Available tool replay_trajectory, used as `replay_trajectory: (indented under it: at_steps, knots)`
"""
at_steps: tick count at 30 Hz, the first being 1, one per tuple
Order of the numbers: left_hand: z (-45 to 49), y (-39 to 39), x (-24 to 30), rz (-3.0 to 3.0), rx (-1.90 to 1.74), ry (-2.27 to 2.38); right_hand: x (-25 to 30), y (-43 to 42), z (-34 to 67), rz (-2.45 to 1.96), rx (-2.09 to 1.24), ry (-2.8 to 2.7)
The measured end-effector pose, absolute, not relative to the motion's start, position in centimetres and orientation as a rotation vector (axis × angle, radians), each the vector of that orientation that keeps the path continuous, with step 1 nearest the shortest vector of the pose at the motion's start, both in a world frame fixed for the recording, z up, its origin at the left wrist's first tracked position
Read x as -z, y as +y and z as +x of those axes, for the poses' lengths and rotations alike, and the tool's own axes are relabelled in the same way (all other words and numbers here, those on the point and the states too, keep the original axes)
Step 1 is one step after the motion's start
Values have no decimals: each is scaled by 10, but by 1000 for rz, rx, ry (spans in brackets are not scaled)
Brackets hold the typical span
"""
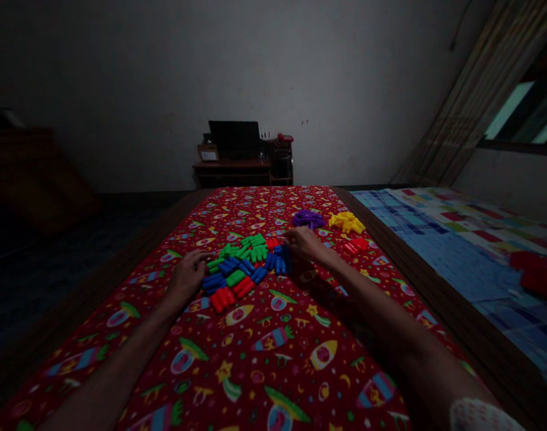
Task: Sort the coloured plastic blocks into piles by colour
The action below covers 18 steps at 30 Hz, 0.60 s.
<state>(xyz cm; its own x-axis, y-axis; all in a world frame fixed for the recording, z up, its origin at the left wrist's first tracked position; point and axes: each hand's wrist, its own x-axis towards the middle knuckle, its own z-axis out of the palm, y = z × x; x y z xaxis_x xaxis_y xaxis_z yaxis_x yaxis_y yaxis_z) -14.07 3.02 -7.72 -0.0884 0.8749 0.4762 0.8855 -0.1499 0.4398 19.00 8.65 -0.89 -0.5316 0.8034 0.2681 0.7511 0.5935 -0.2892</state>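
A mixed heap of small plastic toy pieces with rounded prongs lies on the red patterned cloth (255,377). Green pieces (257,248) are at its far side, blue pieces (277,262) run through the middle, and red pieces (223,299) lie at the near edge. My left hand (190,274) rests on the cloth at the heap's left edge, fingers stretched toward the pieces, holding nothing visible. At the right edge, beside a red piece (272,243) and the blue ones, my right hand (304,242) has its fingers bent together; whatever they hold is hidden.
Beyond my right hand lie a purple pile (308,218), a yellow pile (346,222) and a few red pieces (356,245). A bed-like surface with a blue checked cover (417,239) borders the right side. A desk with a monitor (235,139) stands against the far wall.
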Motion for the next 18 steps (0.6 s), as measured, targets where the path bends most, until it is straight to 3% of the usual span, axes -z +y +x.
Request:
replay_trajectory:
  at_steps: [6,18]
  knots:
    - [-143,31,79,-2109,1077,-2024,18,108,140,-1348,-389,-2597]
    - [-139,28,71,-2169,1078,-2028,34,104,144,-1490,-498,-2213]
